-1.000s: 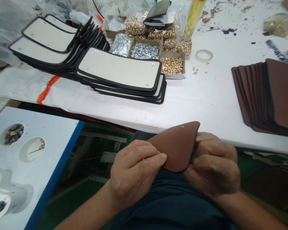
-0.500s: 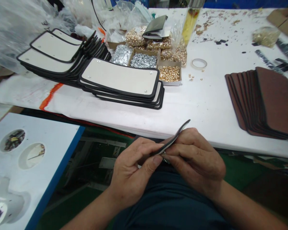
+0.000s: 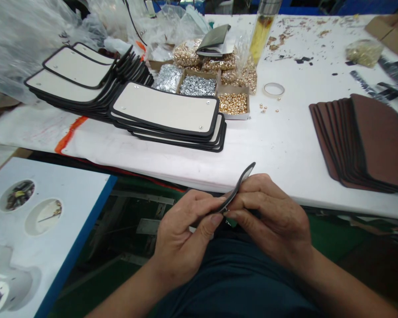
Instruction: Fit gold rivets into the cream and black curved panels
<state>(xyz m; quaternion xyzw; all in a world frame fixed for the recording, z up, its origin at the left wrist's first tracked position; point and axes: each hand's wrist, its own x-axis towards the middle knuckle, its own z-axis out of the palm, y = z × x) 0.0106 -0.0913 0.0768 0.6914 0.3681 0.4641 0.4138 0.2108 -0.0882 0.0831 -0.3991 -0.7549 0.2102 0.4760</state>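
Above my lap, a thin dark-edged panel point(image 3: 237, 187) is seen almost edge-on, curved, its upper end rising past my fingers. My left hand point(image 3: 187, 232) pinches its lower left part between thumb and fingers. On the other side, my right hand point(image 3: 272, 216) has closed fingers against the panel, with thumb and forefinger at its lower edge. A tiny shiny piece point(image 3: 226, 212) shows between the fingertips; its shape is too small to tell. White panels with black borders and small eyelets point(image 3: 167, 108) lie stacked on the table beyond.
Boxes of silver rings point(image 3: 198, 85) and gold rings point(image 3: 232, 103) stand behind the stack. A tape roll point(image 3: 273, 89) lies near them. Brown panels point(image 3: 381, 137) are fanned out at the right. At the left is a white machine table point(image 3: 82, 185) with two round cups.
The panel in my hands has tilted slightly, and its upper end has moved a little left. My right hand has shifted slightly left with it. Both hands keep their hold.
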